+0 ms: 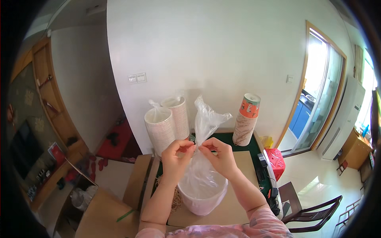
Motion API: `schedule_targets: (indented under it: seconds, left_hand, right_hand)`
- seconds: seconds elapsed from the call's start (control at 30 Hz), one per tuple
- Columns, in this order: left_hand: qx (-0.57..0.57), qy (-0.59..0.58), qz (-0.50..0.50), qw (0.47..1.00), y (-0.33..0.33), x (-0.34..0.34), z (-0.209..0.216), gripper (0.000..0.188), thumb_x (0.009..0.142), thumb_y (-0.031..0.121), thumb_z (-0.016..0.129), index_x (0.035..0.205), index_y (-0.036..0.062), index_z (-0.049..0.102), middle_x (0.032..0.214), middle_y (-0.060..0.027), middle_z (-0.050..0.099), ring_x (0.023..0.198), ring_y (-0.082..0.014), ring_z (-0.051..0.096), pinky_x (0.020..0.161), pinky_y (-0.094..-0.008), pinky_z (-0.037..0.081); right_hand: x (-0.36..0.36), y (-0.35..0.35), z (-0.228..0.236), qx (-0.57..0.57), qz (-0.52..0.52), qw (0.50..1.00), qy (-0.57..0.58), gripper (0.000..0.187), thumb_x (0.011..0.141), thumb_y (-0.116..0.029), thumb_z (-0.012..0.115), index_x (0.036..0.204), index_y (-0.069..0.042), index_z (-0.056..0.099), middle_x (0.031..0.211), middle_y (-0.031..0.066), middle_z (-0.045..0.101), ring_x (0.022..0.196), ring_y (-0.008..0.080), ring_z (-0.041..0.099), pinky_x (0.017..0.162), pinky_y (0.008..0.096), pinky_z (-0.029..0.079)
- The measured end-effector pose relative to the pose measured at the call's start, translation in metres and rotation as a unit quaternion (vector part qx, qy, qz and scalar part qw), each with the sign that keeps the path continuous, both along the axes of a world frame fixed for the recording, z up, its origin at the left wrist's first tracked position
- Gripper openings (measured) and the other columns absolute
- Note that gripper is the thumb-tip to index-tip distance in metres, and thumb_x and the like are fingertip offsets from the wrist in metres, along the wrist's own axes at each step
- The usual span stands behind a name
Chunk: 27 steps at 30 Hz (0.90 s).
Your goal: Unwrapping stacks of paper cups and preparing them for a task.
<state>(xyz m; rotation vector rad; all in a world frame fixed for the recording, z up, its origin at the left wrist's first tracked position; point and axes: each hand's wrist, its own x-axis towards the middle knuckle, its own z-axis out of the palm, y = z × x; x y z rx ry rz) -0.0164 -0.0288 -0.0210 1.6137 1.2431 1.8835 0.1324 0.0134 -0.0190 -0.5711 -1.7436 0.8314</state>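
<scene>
A clear plastic bag point(203, 174) stands upright on a brown cardboard sheet, with a wide, round, pale container point(202, 204) inside its lower part. Its contents blur behind the plastic. My left hand point(177, 155) and my right hand point(218, 155) pinch the gathered neck of the bag from both sides, thumbs and fingertips close together. Above them the loose top of the bag flares up and to the right. Tan rubber bands point(176, 202) lie in a heap to the left of the bag, partly behind my left forearm.
Two tall stacks of white paper cups point(159, 129) stand at the back left, and a patterned cup stack point(247, 119) at the back right. An open cardboard box point(107, 214) is at my left. On the right are a red stool point(274, 160) and a dark chair point(313, 214).
</scene>
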Motion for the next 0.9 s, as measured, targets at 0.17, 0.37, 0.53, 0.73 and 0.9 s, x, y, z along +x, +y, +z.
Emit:
schedule_targets:
  seconds: [0.17, 0.37, 0.53, 0.73, 0.9]
  left_hand:
    - [0.075, 0.128, 0.08, 0.986, -0.004, 0.005, 0.008, 0.009, 0.078, 0.004, 0.067, 0.084, -0.0018, 0.063, 0.074, -0.0065, 0.063, 0.065, -0.0113, 0.059, 0.061, -0.0234, 0.047]
    - [-0.022, 0.003, -0.02, 1.0, 0.001, 0.0, 0.004, 0.009, 0.083, 0.007, 0.063, 0.083, -0.0016, 0.063, 0.075, -0.0047, 0.064, 0.067, -0.0095, 0.06, 0.062, -0.0225, 0.049]
    - [-0.083, -0.1, -0.112, 0.985, 0.01, -0.003, 0.001, 0.011, 0.086, 0.009, 0.06, 0.085, -0.0013, 0.063, 0.077, -0.0012, 0.064, 0.069, -0.0055, 0.058, 0.062, -0.0192, 0.048]
    - [-0.03, 0.013, 0.007, 0.999, 0.008, 0.002, 0.014, 0.013, 0.085, 0.01, 0.062, 0.08, -0.0009, 0.059, 0.069, -0.0017, 0.06, 0.062, -0.0046, 0.053, 0.054, -0.0214, 0.043]
    - [0.089, 0.163, 0.064, 0.98, 0.014, 0.003, 0.038, 0.012, 0.087, 0.009, 0.058, 0.08, 0.0011, 0.053, 0.062, -0.0013, 0.05, 0.055, -0.0064, 0.045, 0.049, -0.023, 0.036]
  right_hand:
    - [-0.002, -0.002, 0.0, 0.029, -0.021, 0.999, -0.02, 0.011, 0.082, -0.003, 0.064, 0.088, 0.004, 0.059, 0.079, 0.0058, 0.063, 0.075, 0.0095, 0.06, 0.071, 0.0245, 0.049]
    - [-0.001, -0.002, 0.002, 0.047, -0.013, 0.998, -0.032, 0.01, 0.082, -0.003, 0.063, 0.088, 0.004, 0.06, 0.081, 0.0067, 0.064, 0.076, 0.0105, 0.06, 0.07, 0.0248, 0.049]
    - [-0.001, 0.008, -0.001, 0.045, 0.017, 0.999, -0.016, 0.008, 0.084, -0.003, 0.061, 0.088, 0.004, 0.058, 0.079, 0.0053, 0.063, 0.074, 0.0099, 0.059, 0.07, 0.0235, 0.048]
    - [-0.004, 0.024, 0.008, -0.081, 0.061, 0.991, 0.087, 0.01, 0.084, -0.005, 0.061, 0.087, 0.003, 0.056, 0.079, 0.0053, 0.062, 0.077, 0.0092, 0.059, 0.069, 0.0244, 0.048]
    - [-0.012, 0.022, 0.02, 0.077, 0.043, 0.992, 0.092, 0.01, 0.087, -0.007, 0.058, 0.088, 0.003, 0.056, 0.078, 0.005, 0.061, 0.074, 0.0086, 0.058, 0.069, 0.0227, 0.047]
